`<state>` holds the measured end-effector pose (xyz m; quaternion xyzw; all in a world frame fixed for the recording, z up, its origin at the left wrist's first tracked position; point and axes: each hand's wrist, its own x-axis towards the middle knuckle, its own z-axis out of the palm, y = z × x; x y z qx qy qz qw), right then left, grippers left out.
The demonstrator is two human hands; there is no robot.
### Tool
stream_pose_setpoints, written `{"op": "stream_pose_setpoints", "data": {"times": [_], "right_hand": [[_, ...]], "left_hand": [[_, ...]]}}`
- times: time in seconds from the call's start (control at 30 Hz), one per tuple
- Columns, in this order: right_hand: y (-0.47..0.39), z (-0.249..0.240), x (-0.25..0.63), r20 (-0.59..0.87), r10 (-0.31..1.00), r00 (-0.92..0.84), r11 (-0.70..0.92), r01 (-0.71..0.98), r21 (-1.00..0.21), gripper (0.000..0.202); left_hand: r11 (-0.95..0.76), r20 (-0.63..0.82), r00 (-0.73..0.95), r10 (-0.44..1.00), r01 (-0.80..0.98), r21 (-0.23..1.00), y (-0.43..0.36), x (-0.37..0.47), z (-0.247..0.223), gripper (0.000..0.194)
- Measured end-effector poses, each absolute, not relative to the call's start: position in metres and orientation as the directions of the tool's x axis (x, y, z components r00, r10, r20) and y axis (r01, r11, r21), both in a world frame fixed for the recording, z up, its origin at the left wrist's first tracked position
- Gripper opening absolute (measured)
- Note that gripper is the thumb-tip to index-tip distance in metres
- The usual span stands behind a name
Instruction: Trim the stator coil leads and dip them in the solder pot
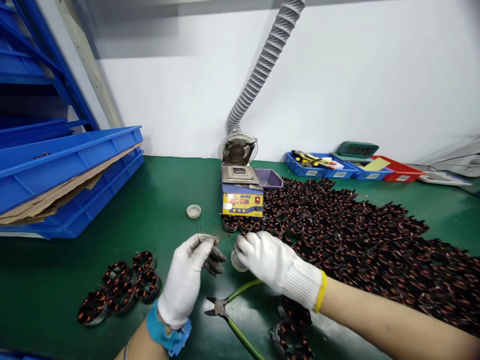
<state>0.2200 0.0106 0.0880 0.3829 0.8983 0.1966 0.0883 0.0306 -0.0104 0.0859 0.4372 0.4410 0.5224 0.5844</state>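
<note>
My left hand (191, 275), in a white glove with dark grey fingertips, is raised over the green table with thumb and index finger pinched together. Whatever is in that pinch is too small to make out. Just right of it, my right hand (264, 257), also gloved, has its fingers curled down over a small white round cup (238, 263). The fingertips are hidden, so I cannot tell whether they grip the cup or something else. Green-handled cutting pliers (219, 306) lie with jaws apart below the hands. Black ring-shaped coil parts (120, 295) with copper windings sit at the left.
Behind the hands stands a yellow-and-blue heating unit (243, 200) under a grey duct hose (268, 55). Many coil parts (337, 240) cover the right side. A white dish (194, 211), blue bins (93, 195), tool trays (305, 170) and a clock (357, 149) stand around.
</note>
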Motion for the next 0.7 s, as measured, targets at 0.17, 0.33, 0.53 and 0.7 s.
{"op": "stream_pose_setpoints", "data": {"times": [0.17, 0.33, 0.53, 0.7], "right_hand": [[0.015, 0.077, 0.217, -0.039, 0.718, -0.695, 0.654, 0.653, 0.383, 0.017], [0.014, 0.081, 0.210, -0.033, 0.687, -0.726, 0.682, 0.629, 0.374, 0.017], [0.010, 0.091, 0.181, -0.036, 0.765, -0.643, 0.629, 0.733, 0.258, 0.023], [0.014, 0.100, 0.183, 0.025, 0.695, -0.718, 0.677, 0.667, 0.311, 0.019]], "left_hand": [[0.071, -0.056, 0.072, 0.996, -0.230, 0.971, -0.013, 0.031, 0.087, 0.035], [0.074, -0.057, 0.079, 0.995, -0.227, 0.971, -0.015, 0.030, 0.090, 0.036], [0.044, -0.039, 0.030, 0.999, -0.194, 0.980, -0.013, 0.026, 0.090, 0.033], [0.008, -0.010, -0.009, 1.000, -0.218, 0.976, -0.012, 0.024, 0.088, 0.034]]}}
